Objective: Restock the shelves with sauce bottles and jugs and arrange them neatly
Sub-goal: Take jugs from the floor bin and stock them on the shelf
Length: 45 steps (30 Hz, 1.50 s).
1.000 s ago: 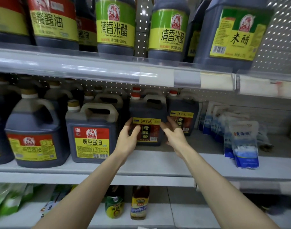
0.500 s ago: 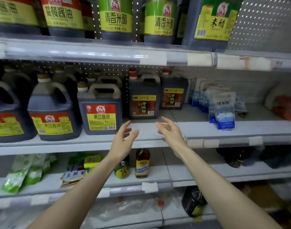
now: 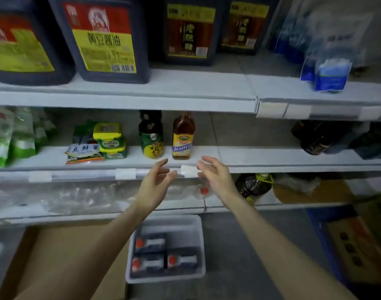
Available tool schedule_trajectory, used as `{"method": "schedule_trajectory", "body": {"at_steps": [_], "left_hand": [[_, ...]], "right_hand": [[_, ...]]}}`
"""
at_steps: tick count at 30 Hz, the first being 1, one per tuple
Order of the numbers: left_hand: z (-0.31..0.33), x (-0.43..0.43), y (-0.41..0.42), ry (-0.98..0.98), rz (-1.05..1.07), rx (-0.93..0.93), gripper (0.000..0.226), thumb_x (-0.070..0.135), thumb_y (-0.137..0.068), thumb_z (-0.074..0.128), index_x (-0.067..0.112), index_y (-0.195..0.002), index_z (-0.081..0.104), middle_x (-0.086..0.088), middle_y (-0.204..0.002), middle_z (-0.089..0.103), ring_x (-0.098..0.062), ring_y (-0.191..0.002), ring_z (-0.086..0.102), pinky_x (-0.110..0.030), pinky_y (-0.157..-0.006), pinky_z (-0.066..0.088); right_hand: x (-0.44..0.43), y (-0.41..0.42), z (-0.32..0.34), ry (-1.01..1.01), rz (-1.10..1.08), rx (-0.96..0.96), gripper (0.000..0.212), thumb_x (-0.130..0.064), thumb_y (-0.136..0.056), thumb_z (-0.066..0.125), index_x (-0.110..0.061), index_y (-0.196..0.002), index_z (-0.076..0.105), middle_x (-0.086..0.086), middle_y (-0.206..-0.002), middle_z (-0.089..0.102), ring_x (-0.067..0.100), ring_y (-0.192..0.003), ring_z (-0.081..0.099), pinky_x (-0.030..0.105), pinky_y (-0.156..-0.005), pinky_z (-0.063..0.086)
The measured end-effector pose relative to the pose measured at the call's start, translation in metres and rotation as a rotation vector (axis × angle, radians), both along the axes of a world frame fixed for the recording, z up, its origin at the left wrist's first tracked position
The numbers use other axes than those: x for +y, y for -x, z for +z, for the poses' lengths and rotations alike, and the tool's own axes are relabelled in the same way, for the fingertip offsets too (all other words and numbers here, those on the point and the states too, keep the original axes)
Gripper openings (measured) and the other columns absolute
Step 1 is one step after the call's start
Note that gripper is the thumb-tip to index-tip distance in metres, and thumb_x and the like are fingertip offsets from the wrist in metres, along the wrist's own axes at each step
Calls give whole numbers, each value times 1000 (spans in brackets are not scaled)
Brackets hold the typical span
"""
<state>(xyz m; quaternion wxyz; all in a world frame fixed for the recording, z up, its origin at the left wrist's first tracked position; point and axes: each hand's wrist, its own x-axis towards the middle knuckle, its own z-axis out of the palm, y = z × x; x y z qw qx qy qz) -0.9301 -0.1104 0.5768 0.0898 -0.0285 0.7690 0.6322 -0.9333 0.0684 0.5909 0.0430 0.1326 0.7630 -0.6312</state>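
two big soy sauce jugs sit at 11 o'clock on the upper shelf, labels facing out so shoppers can read them. our left hand hangs just left of centre, fingers loose and spread, holding nothing. under it at 6 o'clock the white bin on the floor has three red-capped jugs packed together. we reckon that's the stock waiting to go up. the vinegar jugs at 12 o'clock stand side by side, set back from the lip, so there's room in front. our right hand is empty too, palm turned toward the left one, looks like we're shaped for a two-handed lift. blue bags lean at 2 o'clock.
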Motion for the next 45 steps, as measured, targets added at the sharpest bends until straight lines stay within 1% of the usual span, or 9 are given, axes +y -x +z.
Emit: {"method": "schedule_trajectory", "body": {"at_steps": [6,10,14,16,19,24,35,40,45], "left_hand": [[-118,-8,-39,82,7,-203,47,46,-88,62,32,-131,50,8,-108,63,-9,-102,61,-18,-82,48],[-199,-7,-61,117,32,-339,38,25,-95,58,21,-132,50,-4,-107,64,-13,-94,61,-6,-62,45],[-276,-5,-83,107,70,-459,38,23,-94,59,18,-131,53,-2,-107,66,-17,-101,62,-17,-74,48],[-312,-2,-93,106,84,-513,35,22,-94,58,17,-129,53,6,-99,65,-7,-92,63,-15,-72,49],[-360,1,-107,144,71,-541,28,19,-95,57,16,-123,54,12,-91,62,12,-73,61,-5,-61,45],[-447,7,-129,142,87,-622,13,23,-95,56,32,-105,54,14,-93,62,5,-83,60,-12,-73,45],[-530,6,-157,185,100,-681,34,32,-93,57,22,-125,54,1,-111,66,-9,-102,60,-31,-91,47],[-541,5,-154,192,118,-682,37,31,-94,57,22,-130,52,1,-112,64,-7,-100,58,-27,-87,43],[-540,-2,-150,188,124,-682,36,31,-94,56,22,-128,53,-1,-112,66,-13,-104,61,-28,-87,44]], "right_hand": [[0,-33,-132,13,23,-198,18,-26,-94,61,-20,-111,59,-1,-100,65,19,-94,65,25,-78,49],[3,-59,-221,46,28,-339,28,-21,-95,59,-11,-121,58,5,-103,65,19,-93,62,21,-77,47],[8,-81,-314,37,31,-456,10,-22,-93,62,-25,-102,60,-5,-97,64,24,-103,63,37,-92,51],[10,-92,-356,35,39,-489,9,-19,-92,64,-23,-99,60,-6,-93,64,21,-98,63,33,-88,52],[18,-108,-408,29,46,-541,21,-13,-92,63,-10,-112,59,-1,-99,65,7,-89,61,10,-74,49],[30,-127,-506,-22,121,-652,40,-23,-94,62,-12,-131,54,4,-129,58,15,-116,56,21,-88,44],[30,-141,-601,-344,330,-476,31,-30,-83,75,-12,-107,71,-1,-103,65,13,-100,58,25,-89,45],[36,-123,-607,-345,498,-592,21,-37,-80,77,-19,-83,66,-8,-76,61,8,-76,57,23,-67,40],[33,-116,-604,-338,572,-718,30,-42,-82,74,-14,-87,64,-6,-76,59,9,-74,56,23,-63,40]]}}
